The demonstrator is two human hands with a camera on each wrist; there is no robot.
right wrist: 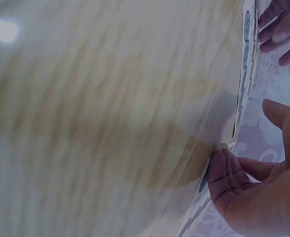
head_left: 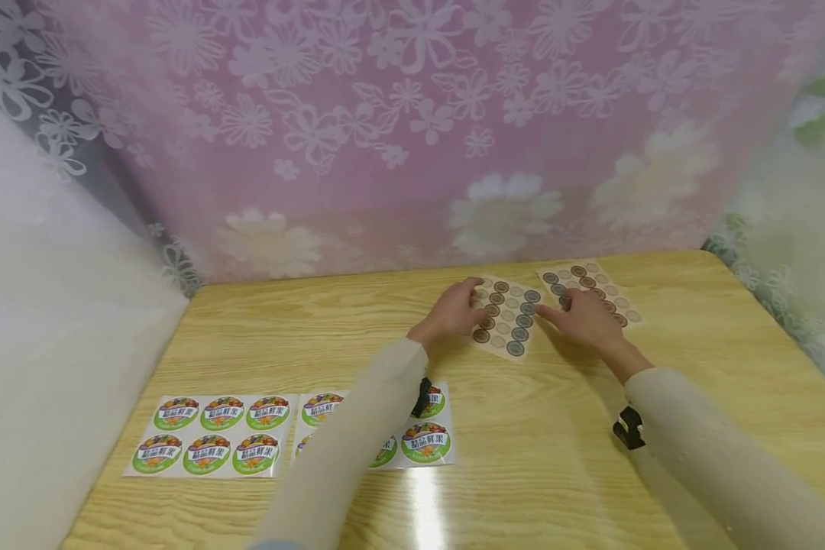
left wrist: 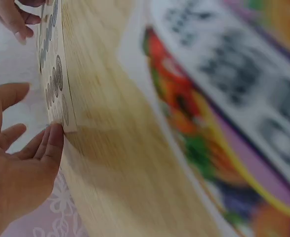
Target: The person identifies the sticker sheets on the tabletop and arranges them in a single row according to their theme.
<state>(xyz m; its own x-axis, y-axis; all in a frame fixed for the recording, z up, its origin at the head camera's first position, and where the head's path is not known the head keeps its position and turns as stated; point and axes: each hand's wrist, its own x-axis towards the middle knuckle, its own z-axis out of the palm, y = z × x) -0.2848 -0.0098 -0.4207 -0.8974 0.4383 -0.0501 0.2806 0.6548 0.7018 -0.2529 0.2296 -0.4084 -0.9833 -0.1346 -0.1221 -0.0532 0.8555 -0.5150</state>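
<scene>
In the head view, a kraft-coloured sheet of round stickers [head_left: 505, 321] lies near the back of the table, with rows of brown, pale and dark grey circles. My left hand [head_left: 451, 312] is at its left edge, thumb apart from the fingers. The left wrist view has those fingertips [left wrist: 56, 136] touching the sheet's corner. A second, similar sticker sheet [head_left: 615, 294] lies to the right, partly hidden under my right hand [head_left: 587, 319]. In the right wrist view, the right fingertips [right wrist: 219, 160] rest at a sheet edge while the thumb stands away.
Two white sheets of round fruit stickers, the left one [head_left: 206, 437] and the right one [head_left: 447, 428], lie side by side at the front left; my left sleeve [head_left: 357, 435] covers part of the right one. A flowered curtain [head_left: 385, 191] hangs behind the wooden table [head_left: 522, 489].
</scene>
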